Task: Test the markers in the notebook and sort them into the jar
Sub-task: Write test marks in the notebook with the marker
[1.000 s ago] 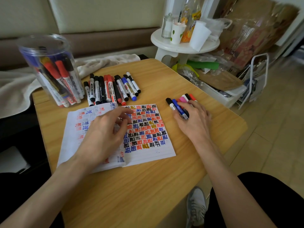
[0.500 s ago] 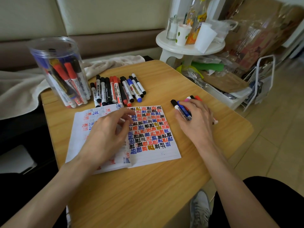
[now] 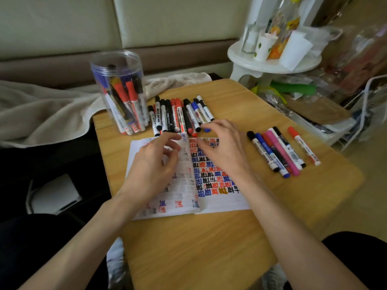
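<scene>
We log our right hand (image 3: 225, 149), loose and empty above the notebook (image 3: 219, 199), just short of the marker row (image 3: 178, 117), barrels running away from us; left hand (image 3: 152, 168) rests empty, loosely curled, on it.

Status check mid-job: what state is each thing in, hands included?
Jar: upright, no lid on, partly filled with markers.
Notebook: open flat, right page full of test marks.
Marker row behind notebook: capped, side by side.
Markers at right: capped, lying loose.
Left hand: resting on left page, empty.
Right hand: over notebook, empty.
</scene>
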Demonstrator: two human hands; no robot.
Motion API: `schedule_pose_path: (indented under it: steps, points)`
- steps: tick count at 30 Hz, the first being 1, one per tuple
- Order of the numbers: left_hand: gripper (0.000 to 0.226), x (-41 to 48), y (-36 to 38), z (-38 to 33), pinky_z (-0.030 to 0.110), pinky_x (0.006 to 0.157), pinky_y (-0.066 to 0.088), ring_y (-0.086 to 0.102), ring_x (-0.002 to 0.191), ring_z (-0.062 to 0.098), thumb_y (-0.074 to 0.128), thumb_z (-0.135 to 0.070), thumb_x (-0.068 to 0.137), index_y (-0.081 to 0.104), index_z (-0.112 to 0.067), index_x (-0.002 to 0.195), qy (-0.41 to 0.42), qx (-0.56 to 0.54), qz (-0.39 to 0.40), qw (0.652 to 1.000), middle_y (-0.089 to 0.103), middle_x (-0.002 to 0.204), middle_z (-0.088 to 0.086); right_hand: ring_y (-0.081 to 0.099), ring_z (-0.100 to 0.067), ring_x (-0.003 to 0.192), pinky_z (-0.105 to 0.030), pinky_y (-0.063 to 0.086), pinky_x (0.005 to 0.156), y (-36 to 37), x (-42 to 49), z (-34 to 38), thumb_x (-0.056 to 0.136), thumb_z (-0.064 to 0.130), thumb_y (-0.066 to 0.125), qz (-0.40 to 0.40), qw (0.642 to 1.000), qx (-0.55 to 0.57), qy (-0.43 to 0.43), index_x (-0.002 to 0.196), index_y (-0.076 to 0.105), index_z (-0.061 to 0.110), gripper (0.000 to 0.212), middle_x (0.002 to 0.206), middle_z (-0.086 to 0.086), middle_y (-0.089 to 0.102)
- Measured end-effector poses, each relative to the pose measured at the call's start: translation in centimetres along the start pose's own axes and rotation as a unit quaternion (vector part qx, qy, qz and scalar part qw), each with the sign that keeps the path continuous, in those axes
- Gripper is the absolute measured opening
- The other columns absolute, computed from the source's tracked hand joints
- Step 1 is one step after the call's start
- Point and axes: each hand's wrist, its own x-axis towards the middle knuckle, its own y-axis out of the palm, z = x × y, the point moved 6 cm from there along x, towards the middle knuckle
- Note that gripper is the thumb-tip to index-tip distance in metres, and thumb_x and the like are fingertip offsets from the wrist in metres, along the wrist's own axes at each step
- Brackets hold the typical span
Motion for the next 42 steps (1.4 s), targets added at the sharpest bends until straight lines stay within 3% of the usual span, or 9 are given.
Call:
schedule_pose_path:
  steps: [6,13,16,24,29,34,36,39,42]
  points:
    - [0.031,-0.1,-0.4,0.8,0.022,0.075,0.053,0.064,0.094,-0.002,0.058,-0.013,0.099,0.06,-0.025,0.128,-0.002,0.005,0.003,1.0,0.067,0.107,-0.015,0.051,-0.018,0.122,-0.038,0.04,0.106,0.3,1.9,-0.3,0.089,0.044,0.072,-0.042,0.997,0.039,0.052,0.128,0.069,0.024,0.044,0.126,0.003,0.061]
    - [0.03,0.4,0.2,0.1,0.018,0.073,0.05,0.063,0.091,-0.003,0.058,-0.014,0.099,0.061,-0.025,0.126,0.013,-0.007,0.004,1.0,0.066,0.103,-0.017,0.052,-0.017,0.121,-0.037,0.04,0.103,1.3,2.0,-0.7,0.088,0.057,0.075,-0.014,0.999,0.03,0.032,0.125,0.071,0.025,0.049,0.124,0.003,0.061]
    - [0.03,0.5,0.2,-0.1,0.011,0.071,0.048,0.062,0.091,-0.004,0.057,-0.014,0.099,0.061,-0.027,0.126,0.016,-0.003,0.0,1.0,0.066,0.103,-0.018,0.051,-0.02,0.124,-0.039,0.038,0.104,2.0,2.4,-0.3,0.086,0.051,0.077,-0.006,0.999,0.015,0.03,0.125,0.071,0.026,0.047,0.126,0.004,0.06]
    - [0.03,0.8,0.1,0.3,0.017,0.072,0.051,0.061,0.093,-0.005,0.057,-0.014,0.099,0.061,-0.027,0.126,0.01,-0.003,0.002,1.0,0.065,0.103,-0.019,0.055,-0.022,0.118,-0.041,0.039,0.097,2.3,2.7,1.2,0.08,0.04,0.086,-0.042,0.998,-0.034,-0.038,0.115,0.077,0.026,0.039,0.12,0.002,0.066]
    - [0.031,0.9,0.1,0.2,0.014,0.072,0.05,0.061,0.095,-0.005,0.056,-0.014,0.099,0.061,-0.027,0.127,0.012,-0.004,0.003,1.0,0.066,0.104,-0.018,0.062,-0.022,0.107,-0.042,0.044,0.091,1.8,2.5,1.6,0.083,0.029,0.084,-0.086,0.994,-0.036,-0.056,0.109,0.079,0.016,0.028,0.11,0.001,0.074]
    - [0.031,0.9,0.1,-0.2,0.009,0.071,0.048,0.062,0.093,-0.004,0.057,-0.013,0.099,0.061,-0.026,0.127,0.021,0.0,-0.002,1.0,0.066,0.105,-0.016,0.068,-0.017,0.102,-0.034,0.051,0.096,-0.7,1.5,2.3,0.096,0.024,0.072,-0.173,0.981,0.031,-0.079,0.117,0.075,0.01,0.026,0.111,-0.004,0.076]
    - [0.031,0.9,0.1,-0.4,0.013,0.073,0.051,0.063,0.093,-0.002,0.057,-0.013,0.1,0.061,-0.025,0.127,0.027,0.0,-0.002,1.0,0.066,0.105,-0.016,0.067,-0.01,0.101,-0.029,0.05,0.096,-2.4,0.9,2.4,0.1,0.026,0.067,-0.207,0.974,0.062,-0.068,0.121,0.072,0.009,0.027,0.111,-0.004,0.076]
    - [0.03,1.0,0.3,-0.6,0.024,0.076,0.056,0.064,0.093,0.0,0.057,-0.013,0.1,0.06,-0.025,0.127,0.033,-0.002,-0.005,0.999,0.066,0.108,-0.015,0.064,0.0,0.099,-0.024,0.052,0.095,-5.4,-0.5,2.1,0.103,0.025,0.065,-0.238,0.96,0.145,-0.029,0.12,0.07,0.009,0.024,0.108,0.005,0.073]
    - [0.036,1.0,0.6,-1.3,0.027,0.08,0.056,0.061,0.098,0.0,0.058,-0.018,0.101,0.054,-0.025,0.136,0.056,-0.005,-0.019,0.998,0.057,0.122,-0.012,0.07,-0.007,0.096,-0.029,0.057,0.09,-7.8,-1.9,1.0,0.104,0.023,0.064,-0.222,0.936,0.269,0.042,0.111,0.07,0.013,0.014,0.1,0.008,0.074]
